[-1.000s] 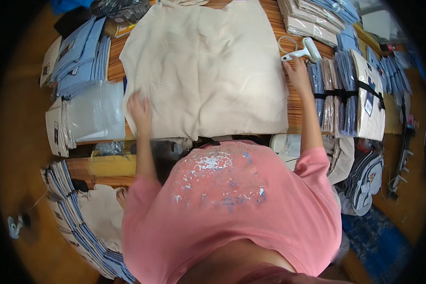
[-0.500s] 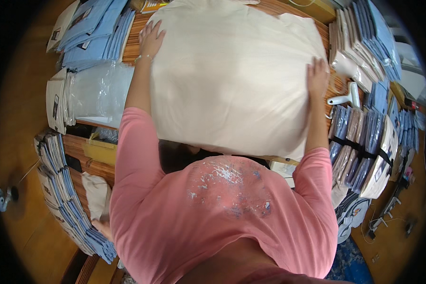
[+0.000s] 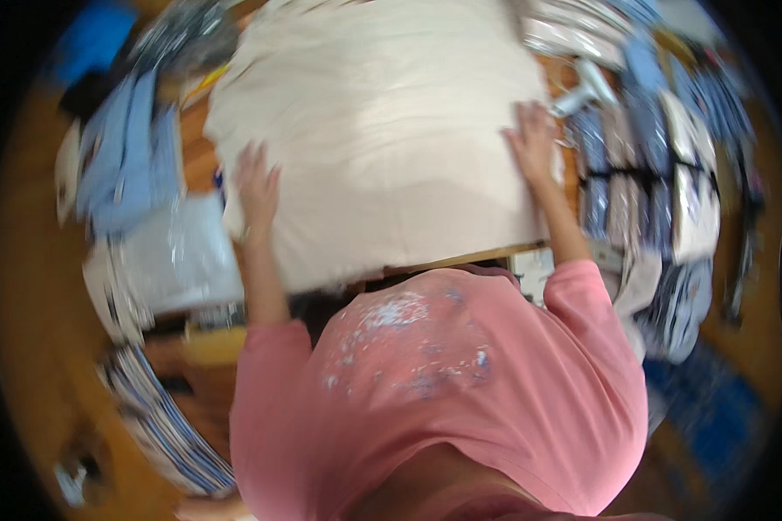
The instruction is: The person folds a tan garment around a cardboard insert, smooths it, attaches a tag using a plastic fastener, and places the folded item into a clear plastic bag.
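The left hand [image 3: 257, 191] and right hand [image 3: 534, 149] rest, fingers [image 3: 533, 115] spread and gripping nothing, on a broad cream fabric piece [image 3: 387, 165] over a brown wooden bench [image 3: 197, 130].

No readable lettering or numbers

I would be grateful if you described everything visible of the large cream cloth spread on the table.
The large cream cloth is plain and matte, apparently woven, with soft wrinkles and an uneven left edge. It lies spread out, nearly flat, over the brown wood-grain table; its far end runs out of the picture. The person's bare left hand lies over its left side, the bare right hand over its right. Blur hides finer stitching.
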Tool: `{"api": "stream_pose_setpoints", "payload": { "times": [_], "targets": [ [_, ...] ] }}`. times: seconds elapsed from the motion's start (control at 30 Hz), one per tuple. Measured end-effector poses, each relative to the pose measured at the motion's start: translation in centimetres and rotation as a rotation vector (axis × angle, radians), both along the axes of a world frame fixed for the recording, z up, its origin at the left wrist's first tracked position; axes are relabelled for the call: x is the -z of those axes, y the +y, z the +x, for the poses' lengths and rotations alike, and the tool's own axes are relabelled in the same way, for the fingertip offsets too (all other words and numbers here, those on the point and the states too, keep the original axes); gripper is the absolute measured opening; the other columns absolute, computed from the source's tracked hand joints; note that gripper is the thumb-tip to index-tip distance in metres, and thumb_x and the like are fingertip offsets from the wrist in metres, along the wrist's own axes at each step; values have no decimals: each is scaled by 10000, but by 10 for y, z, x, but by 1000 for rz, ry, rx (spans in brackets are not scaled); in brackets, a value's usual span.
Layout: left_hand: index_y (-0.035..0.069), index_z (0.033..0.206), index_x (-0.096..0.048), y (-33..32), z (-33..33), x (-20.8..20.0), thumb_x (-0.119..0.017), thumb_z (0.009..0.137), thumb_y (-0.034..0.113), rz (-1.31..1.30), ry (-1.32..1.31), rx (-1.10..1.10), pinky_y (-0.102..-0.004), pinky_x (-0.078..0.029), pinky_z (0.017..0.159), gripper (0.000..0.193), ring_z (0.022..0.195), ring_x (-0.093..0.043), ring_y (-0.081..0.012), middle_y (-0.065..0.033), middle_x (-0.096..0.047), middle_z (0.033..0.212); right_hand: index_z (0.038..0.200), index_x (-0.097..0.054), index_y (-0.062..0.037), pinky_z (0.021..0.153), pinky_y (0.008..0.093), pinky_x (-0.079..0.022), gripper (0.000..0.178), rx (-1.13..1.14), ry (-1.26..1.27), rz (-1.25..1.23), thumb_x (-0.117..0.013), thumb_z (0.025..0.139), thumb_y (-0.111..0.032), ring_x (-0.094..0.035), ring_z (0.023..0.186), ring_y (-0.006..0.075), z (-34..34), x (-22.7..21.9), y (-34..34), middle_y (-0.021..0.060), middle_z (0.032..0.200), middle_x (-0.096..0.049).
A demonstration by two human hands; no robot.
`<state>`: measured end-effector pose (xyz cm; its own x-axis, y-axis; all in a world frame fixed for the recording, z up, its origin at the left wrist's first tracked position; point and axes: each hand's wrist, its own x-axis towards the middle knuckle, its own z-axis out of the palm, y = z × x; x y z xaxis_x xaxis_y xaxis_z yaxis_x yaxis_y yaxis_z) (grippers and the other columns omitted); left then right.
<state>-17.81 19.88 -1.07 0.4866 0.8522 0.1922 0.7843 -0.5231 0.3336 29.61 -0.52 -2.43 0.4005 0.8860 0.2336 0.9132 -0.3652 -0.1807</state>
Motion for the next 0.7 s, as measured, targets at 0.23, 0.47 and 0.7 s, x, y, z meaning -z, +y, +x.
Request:
{"api": "stream_pose_setpoints", "payload": {
  "times": [0.23,0.47,0.7],
  "targets": [
    [56,1337,-415,-103,-18,6,-477,921,257,29,171,-117,-499,-246,1045,466,1308,-295,-345,-199,-375,1379,1405,-305,-221,1053,630,-102,614,51,105,-167,-465,875,-486,-173,1372,303,-63,-14,-140,121,1476,-222],
    [128,1379,-373,-92,-56,35,-348,966,358,54,170,-212,-510,-241,1028,474,1334,-277,-289,-86,-321,1447,1400,-309,-199,1077,579,-119,571,131,121,-59,-388,912,-485,-147,1377,319,-71,-3,-171,137,1481,-195],
    [114,1365,-387,-86,-53,37,-363,962,342,118,199,-249,-509,-246,1032,464,1326,-276,-304,-119,-312,1437,1398,-307,-253,1066,591,-139,533,205,73,-30,-387,919,-473,-152,1379,287,-85,1,-207,83,1488,-198]
  ]
}}
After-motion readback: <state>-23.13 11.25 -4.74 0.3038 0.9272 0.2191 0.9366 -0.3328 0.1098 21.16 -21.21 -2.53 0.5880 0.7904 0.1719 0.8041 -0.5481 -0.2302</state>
